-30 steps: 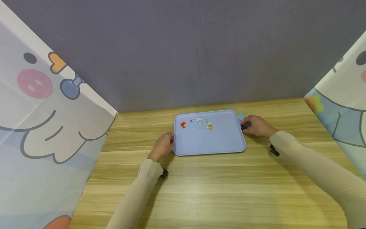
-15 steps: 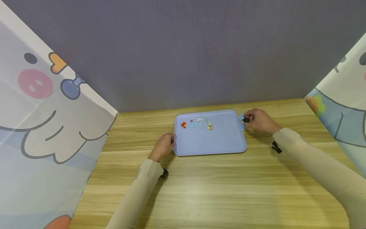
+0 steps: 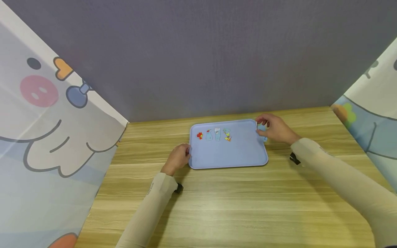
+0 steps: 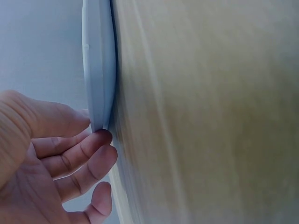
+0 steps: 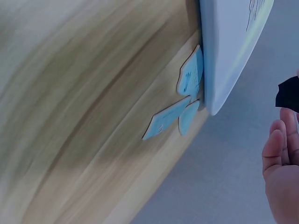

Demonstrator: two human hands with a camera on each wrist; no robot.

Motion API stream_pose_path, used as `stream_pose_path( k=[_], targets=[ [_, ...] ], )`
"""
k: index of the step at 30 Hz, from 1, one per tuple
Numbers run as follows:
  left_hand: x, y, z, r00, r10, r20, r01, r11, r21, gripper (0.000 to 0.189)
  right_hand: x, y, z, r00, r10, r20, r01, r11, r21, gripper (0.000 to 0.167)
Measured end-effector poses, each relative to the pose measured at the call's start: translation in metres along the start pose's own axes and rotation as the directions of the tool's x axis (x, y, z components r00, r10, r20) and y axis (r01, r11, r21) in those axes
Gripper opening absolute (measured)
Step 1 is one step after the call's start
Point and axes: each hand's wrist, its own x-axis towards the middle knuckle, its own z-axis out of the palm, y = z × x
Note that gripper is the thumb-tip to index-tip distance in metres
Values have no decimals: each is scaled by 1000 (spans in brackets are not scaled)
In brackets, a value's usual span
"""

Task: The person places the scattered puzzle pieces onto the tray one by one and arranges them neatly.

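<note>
My left hand point(image 3: 177, 158) grips the left edge of a light blue tray point(image 3: 235, 155); the left wrist view shows thumb and fingers pinching its rim point(image 4: 100, 84). Above the tray's right edge, my right hand point(image 3: 276, 129) pinches a small flat piece, which looks dark point(image 5: 287, 95) in the right wrist view. On the tray lie a red piece point(image 3: 200, 135), two light blue pieces point(image 3: 209, 135) and a yellow-and-blue patch point(image 3: 227, 134) of one or more pieces. Flat light blue pieces point(image 5: 190, 77) lie on the table beside the tray, partly hidden by my right hand in the head view.
The tray stands on a wood-grain table point(image 3: 217, 206), near its far edge. A grey panel point(image 3: 217, 62) rises behind. Cartoon-printed walls point(image 3: 40, 113) stand at left and right.
My right hand, pinching the piece, has moved away from me and then left to the tray's right edge. The piece has turned from its dark face to nearly edge-on. My left hand stays put.
</note>
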Motion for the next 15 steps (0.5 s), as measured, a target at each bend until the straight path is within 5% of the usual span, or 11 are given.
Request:
stream_pose_path(
  k=[15],
  targets=[
    [0,0,0,1000,-2,7,2,1000,13,26,7,-4,14,997,0,79,-5,998,60,37]
  ],
)
